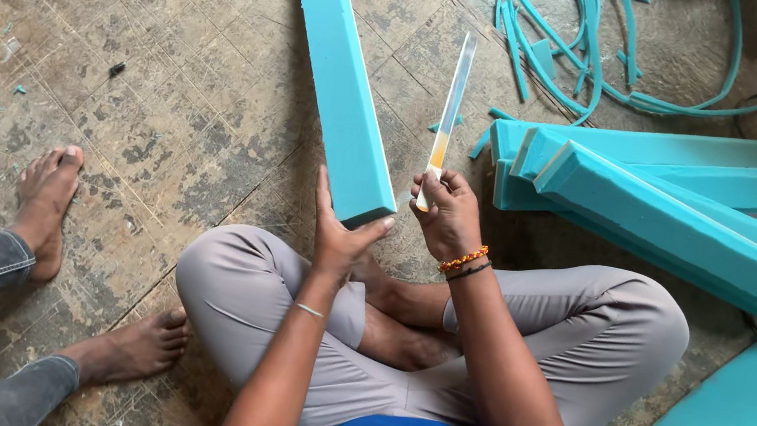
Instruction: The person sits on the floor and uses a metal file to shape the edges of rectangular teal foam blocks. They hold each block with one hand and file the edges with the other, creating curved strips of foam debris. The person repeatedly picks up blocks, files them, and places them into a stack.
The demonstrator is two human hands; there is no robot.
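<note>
Here, the person sits cross-legged on the worn, cracked floor (pixel 170 58), both forearms reaching forward over grey-trousered knees. The left hand (pixel 341 233), wrist cocked upward and bearing a thin bangle, cups its fingers round the near end of a long teal foam bar (pixel 340 85) that stretches away across the floor. Just beside it, the right hand (pixel 447 216), with bead bracelets at the wrist, closes its fingers firmly round the handle of a long narrow blade (pixel 453 103) pointing away. Farther right lies a stack of teal foam bars (pixel 664 203); beyond them, curled teal foam trimmings (pixel 578 42). Another person's bare feet (pixel 45 206) rest at left.
</note>
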